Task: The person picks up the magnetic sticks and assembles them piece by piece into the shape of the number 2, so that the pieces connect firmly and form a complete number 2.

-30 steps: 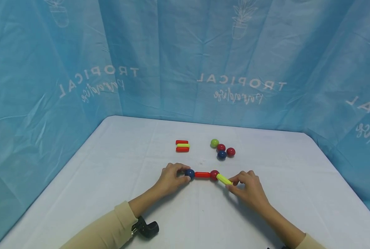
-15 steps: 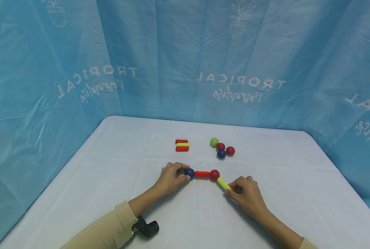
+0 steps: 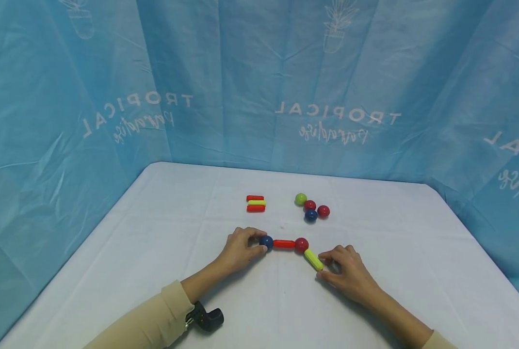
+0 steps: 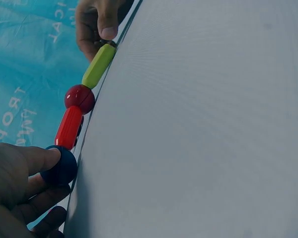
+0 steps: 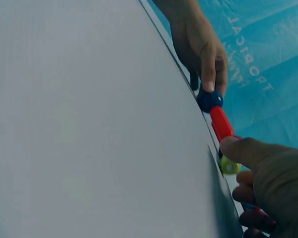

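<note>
My left hand (image 3: 241, 249) pinches a dark blue ball (image 3: 266, 243) between thumb and fingers. A red rod (image 3: 283, 244) joins that ball to a dark red ball (image 3: 301, 245). From the red ball a yellow-green rod (image 3: 314, 260) slants toward me and to the right. My right hand (image 3: 348, 274) is at this rod's free end, thumb and fingers parted around it. In the right wrist view the end face of the yellow-green rod (image 5: 230, 166) shows between thumb and fingers, which seem apart from it. The left wrist view shows the whole chain, with the blue ball (image 4: 61, 167) nearest.
Farther back on the white table (image 3: 189, 194) lie two red rods with a yellow-green rod (image 3: 257, 202) between them. To their right sit a green ball (image 3: 300, 198), two red balls (image 3: 323, 211) and a blue ball (image 3: 311, 215). A blue curtain (image 3: 251, 87) hangs behind.
The yellow-green rod has swung toward me at the red ball, with my right hand moving along. The right fingers have since parted from its end. My left hand stays on the blue ball.
</note>
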`<state>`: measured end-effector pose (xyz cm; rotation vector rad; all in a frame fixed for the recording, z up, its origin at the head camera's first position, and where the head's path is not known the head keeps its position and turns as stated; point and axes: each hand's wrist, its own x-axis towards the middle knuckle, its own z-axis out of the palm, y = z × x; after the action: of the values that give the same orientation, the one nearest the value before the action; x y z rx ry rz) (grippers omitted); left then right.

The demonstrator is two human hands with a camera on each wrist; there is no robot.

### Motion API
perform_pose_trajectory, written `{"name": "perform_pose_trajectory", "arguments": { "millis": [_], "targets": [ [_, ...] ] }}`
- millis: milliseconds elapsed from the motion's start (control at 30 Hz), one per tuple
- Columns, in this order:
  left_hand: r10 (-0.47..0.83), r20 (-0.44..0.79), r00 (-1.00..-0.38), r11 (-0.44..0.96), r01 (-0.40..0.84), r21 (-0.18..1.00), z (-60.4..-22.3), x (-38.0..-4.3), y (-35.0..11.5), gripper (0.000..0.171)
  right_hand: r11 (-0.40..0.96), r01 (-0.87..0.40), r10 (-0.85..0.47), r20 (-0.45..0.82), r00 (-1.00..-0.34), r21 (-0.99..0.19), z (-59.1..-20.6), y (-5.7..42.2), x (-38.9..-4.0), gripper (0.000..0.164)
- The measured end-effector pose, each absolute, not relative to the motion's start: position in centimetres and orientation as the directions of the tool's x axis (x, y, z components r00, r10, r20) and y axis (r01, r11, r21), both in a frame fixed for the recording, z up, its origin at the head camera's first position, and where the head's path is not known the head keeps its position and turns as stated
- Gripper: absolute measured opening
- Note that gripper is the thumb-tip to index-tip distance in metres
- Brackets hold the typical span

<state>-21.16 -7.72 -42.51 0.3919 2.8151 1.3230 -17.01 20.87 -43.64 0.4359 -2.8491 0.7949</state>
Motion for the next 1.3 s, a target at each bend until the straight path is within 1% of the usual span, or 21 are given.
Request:
{"name": "perform_pose_trajectory", "arguments": {
  "millis": [133,300,500,600,767,1000,1100,1300],
  "targets": [
    [0.226,0.099,-0.969,0.618,0.221,0.755,-42.6,-21.2,-7.8,0.031,0.806,-0.361,-0.309,0.187,-0.932,-0.469,-43.4,21.7,-17.6,0.043],
    [0.223,0.088,-0.971,0.619,0.211,0.757,-42.5,-21.1,-7.8,0.031,0.791,-0.423,-0.371,0.203,-0.906,-0.443,-43.5,22.3,-18.4,0.039],
    [0.223,0.084,-0.971,0.62,0.208,0.757,-42.7,-21.2,-7.7,0.031,0.767,-0.467,-0.406,0.232,-0.884,-0.44,-43.7,22.3,-18.7,0.036],
    [0.225,0.094,-0.97,0.616,0.216,0.757,-42.6,-21.2,-7.7,0.031,0.764,-0.468,-0.404,0.236,-0.884,-0.444,-43.7,22.2,-18.6,0.036],
    [0.226,0.095,-0.97,0.612,0.217,0.761,-42.6,-21.2,-7.7,0.031,0.774,-0.424,-0.375,0.2,-0.905,-0.471,-43.6,21.5,-18.2,0.036],
    [0.229,0.093,-0.969,0.611,0.217,0.762,-42.7,-21.3,-7.8,0.031,0.795,-0.344,-0.292,0.182,-0.939,-0.5,-43.5,19.9,-17.6,0.034],
    [0.226,0.09,-0.97,0.61,0.213,0.763,-42.6,-21.3,-7.7,0.031,0.802,-0.338,-0.272,0.202,-0.941,-0.493,-43.6,19.3,-17.3,0.035],
    [0.228,0.092,-0.969,0.61,0.216,0.762,-42.5,-21.3,-7.7,0.031,0.801,-0.374,-0.268,0.278,-0.923,-0.469,-43.8,18.4,-17.1,0.033]
  ]
}}
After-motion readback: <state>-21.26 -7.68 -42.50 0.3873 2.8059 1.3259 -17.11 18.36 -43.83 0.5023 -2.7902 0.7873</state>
